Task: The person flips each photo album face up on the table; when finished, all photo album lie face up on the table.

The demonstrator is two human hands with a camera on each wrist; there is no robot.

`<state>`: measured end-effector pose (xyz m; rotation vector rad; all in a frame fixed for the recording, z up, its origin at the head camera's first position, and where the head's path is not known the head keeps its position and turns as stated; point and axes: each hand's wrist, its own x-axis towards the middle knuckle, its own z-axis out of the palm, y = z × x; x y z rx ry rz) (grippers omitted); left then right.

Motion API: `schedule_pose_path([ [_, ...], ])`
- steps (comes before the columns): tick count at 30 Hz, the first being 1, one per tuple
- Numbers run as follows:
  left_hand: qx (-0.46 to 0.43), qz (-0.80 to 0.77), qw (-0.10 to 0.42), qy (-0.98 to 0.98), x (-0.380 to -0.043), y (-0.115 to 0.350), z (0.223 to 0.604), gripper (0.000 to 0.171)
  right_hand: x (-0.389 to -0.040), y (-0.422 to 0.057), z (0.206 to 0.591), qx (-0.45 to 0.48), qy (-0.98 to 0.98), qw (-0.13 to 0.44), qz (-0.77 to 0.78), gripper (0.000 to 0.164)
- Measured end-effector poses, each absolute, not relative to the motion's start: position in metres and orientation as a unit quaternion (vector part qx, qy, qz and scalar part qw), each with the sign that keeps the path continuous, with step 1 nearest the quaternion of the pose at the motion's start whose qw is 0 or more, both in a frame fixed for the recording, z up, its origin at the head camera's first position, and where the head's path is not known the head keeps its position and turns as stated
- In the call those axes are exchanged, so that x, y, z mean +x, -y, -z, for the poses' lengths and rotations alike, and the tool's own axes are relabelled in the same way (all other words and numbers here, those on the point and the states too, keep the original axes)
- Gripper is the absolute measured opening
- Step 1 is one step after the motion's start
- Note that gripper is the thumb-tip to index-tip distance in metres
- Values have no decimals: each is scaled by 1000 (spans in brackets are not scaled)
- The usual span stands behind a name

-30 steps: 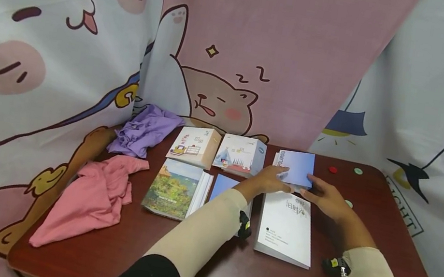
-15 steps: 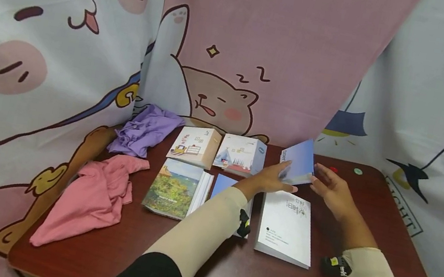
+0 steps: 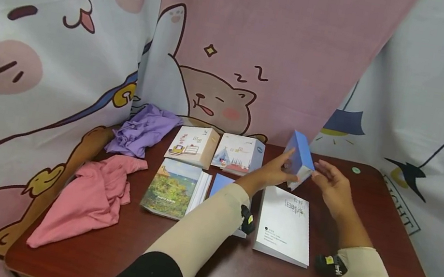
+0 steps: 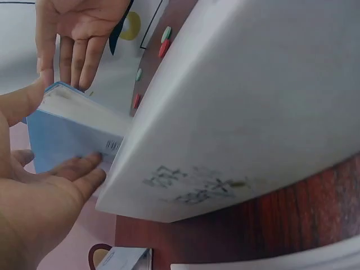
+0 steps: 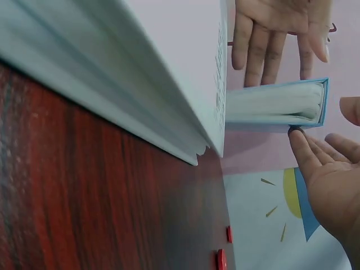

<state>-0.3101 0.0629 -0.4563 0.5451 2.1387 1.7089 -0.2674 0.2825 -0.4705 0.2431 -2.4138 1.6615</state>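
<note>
A blue photo album (image 3: 303,153) stands tilted up on edge at the back right of the table, spine upward. My left hand (image 3: 271,171) lays its fairly straight fingers against the left cover, the thumb near the album's near end. On the other side my right hand (image 3: 334,189) touches the cover at the near corner with its fingertips. In the right wrist view its index finger (image 5: 304,152) meets the cover while the thumb stays apart. The left wrist view shows a barcode on the blue cover. A white album (image 3: 284,225) lies flat just in front.
Two illustrated albums, a beige one (image 3: 190,145) and a white one (image 3: 232,152), lie to the left. Nearer are a landscape album (image 3: 169,187) and a blue album (image 3: 221,182), partly behind my left arm. Pink cloth (image 3: 91,195), purple cloth (image 3: 144,130) and small discs (image 3: 356,171) lie around.
The blue photo album was lying flat; its right side has come up and it now stands on edge. My left hand has followed its cover; my right hand stays close at the right.
</note>
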Motion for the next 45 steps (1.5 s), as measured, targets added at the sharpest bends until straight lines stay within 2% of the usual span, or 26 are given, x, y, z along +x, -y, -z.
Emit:
schedule_pose_path([
  [7, 198, -603, 156, -757, -310, -62, 456, 92, -266, -278, 473, 104, 808, 95, -573, 53],
  [14, 148, -546, 119, -816, -311, -62, 462, 75, -272, -275, 483, 61, 856, 38, -512, 53],
  [20, 139, -499, 106, -849, -314, -62, 466, 74, -274, -277, 492, 21, 889, -14, -458, 56],
  [24, 146, -428, 81, -889, -316, -60, 465, 71, -275, -278, 494, 15, 888, -42, -457, 57],
  [29, 134, -379, 67, -913, -317, -57, 467, 65, -276, -277, 497, 29, 892, -37, -450, 54],
  [36, 137, -387, 69, -909, -321, -50, 474, 59, -277, -277, 499, 24, 903, -31, -428, 55],
  [45, 123, -408, 103, -899, -318, -43, 481, 59, -276, -276, 496, -8, 914, -34, -404, 61],
])
